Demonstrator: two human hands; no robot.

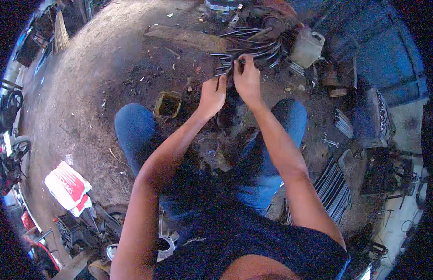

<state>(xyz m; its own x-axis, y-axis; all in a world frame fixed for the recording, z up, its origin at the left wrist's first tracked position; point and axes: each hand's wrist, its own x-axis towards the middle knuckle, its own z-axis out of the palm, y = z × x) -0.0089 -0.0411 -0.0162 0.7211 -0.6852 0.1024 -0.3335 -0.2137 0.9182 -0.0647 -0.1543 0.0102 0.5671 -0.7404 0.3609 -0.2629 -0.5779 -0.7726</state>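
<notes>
I am crouched over a dirty workshop floor in blue jeans. My left hand (211,95) and my right hand (247,77) are close together, both closed on a dark metal part (228,70) from which several thin metal rods (253,46) fan out away from me. The right hand pinches the top of the part with its fingertips. The left hand grips it from below. The part itself is mostly hidden by my fingers.
A small dirty square tin (167,104) sits by my left knee. A pale plastic jug (307,47) stands at the upper right. More metal rods (333,189) lie in a bundle at the right. A red and white bag (67,186) lies at the left, a broom (61,32) upper left.
</notes>
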